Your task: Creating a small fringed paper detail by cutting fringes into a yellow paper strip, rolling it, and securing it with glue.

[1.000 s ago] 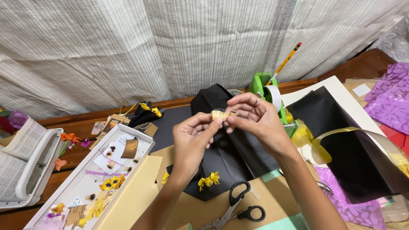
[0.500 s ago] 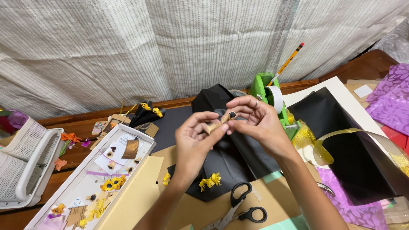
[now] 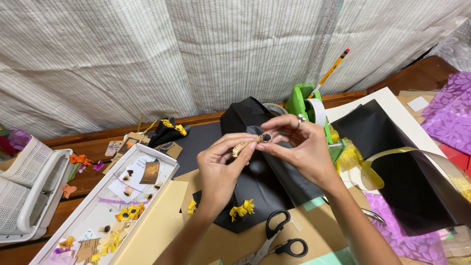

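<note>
Both hands are raised over a sheet of black paper (image 3: 265,191). My left hand (image 3: 223,167) pinches a fringed yellow paper strip (image 3: 240,147) by its loose end. My right hand (image 3: 299,147), with a ring on one finger, pinches a small dark round flower centre (image 3: 265,137) where the strip joins it. Yellow fringed petal pieces (image 3: 242,209) lie on the black paper below my hands. Black-handled scissors (image 3: 277,239) rest on brown card near the front edge.
A white tray (image 3: 73,230) with small paper sunflowers sits at the left, beside a white plastic basket (image 3: 22,196). A green tape dispenser (image 3: 306,103) with a pencil (image 3: 331,71) stands behind my hands. Black paper, gold ribbon (image 3: 360,164) and purple sheets (image 3: 449,108) fill the right.
The yellow strip has been turned between my fingers, and the dark flower centre now shows at my right fingertips. Both hands stay in the same place.
</note>
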